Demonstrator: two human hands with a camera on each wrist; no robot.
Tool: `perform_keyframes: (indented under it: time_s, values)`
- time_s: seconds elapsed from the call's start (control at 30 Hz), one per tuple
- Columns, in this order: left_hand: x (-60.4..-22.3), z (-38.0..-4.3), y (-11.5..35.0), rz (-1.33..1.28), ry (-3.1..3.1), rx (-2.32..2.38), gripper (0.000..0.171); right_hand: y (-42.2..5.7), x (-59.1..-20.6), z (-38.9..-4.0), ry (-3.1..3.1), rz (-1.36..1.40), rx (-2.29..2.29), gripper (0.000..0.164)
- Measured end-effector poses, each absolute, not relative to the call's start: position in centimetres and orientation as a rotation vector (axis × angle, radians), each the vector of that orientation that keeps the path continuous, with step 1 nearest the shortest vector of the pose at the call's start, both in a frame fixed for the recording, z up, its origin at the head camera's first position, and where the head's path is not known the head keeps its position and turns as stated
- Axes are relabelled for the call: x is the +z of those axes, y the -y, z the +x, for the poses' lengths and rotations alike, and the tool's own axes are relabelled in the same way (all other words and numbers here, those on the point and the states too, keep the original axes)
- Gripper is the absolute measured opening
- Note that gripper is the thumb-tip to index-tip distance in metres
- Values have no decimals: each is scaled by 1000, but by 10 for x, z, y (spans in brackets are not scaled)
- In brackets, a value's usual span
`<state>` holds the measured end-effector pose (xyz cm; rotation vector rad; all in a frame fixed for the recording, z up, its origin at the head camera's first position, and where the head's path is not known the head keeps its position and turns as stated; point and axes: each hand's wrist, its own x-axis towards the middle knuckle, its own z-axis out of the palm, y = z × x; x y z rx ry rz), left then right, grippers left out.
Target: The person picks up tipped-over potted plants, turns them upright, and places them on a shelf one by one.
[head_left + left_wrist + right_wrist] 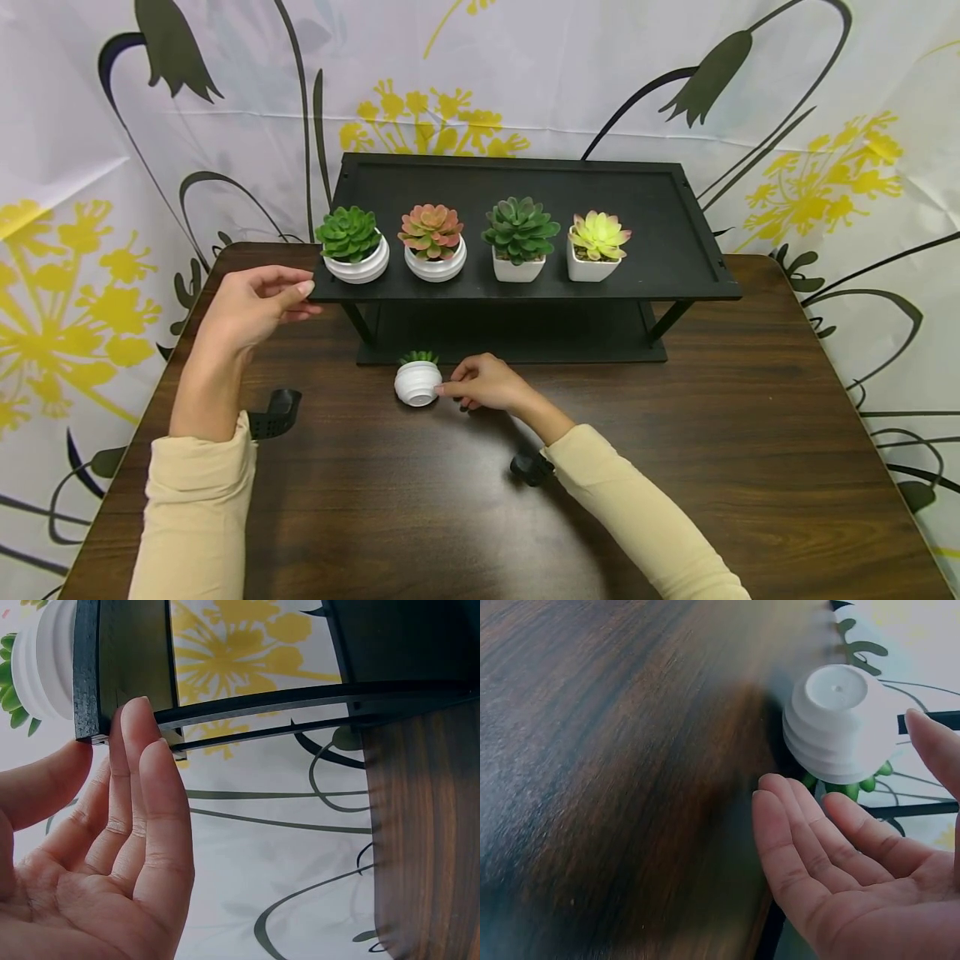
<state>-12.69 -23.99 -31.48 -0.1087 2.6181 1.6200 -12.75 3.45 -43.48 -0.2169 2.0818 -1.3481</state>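
At its left front corner, the black two-tier shelf [652,233] is pinched by my left hand [251,308], the thumb at the edge and the fingers beneath the board, as the left wrist view shows. A small white ribbed pot [417,385] with a green succulent [419,357] lies tipped before the shelf, its base facing me. My right hand [487,385] is just right of this pot, thumb tip right at its side. In the right wrist view the fingers [776,825] are loosely extended, and nothing is gripped between them and the thumb.
On the upper tier stand a green succulent [349,235], a pinkish-orange succulent [431,232], a dark green succulent [521,229] and a yellow succulent [599,237], all in white pots. Beneath is a brown wooden table [390,500]. A flower-printed curtain [540,75] hangs behind.
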Motion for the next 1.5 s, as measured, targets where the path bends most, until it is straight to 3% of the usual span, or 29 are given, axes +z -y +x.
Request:
perform_keyframes:
  time_s: [0.6,0.9,1.5]
  values:
    - [-314,-128,239,-91,-2608,1638,32,-11,-438,-135,-2169,-98,-1301,41]
    - [-315,-128,239,-85,-2610,1636,33,-7,-435,-136,-2164,-74,-1332,36]
    - [-314,-128,239,-113,-2619,1619,32,-13,-439,-134,-2019,-221,-1362,38]
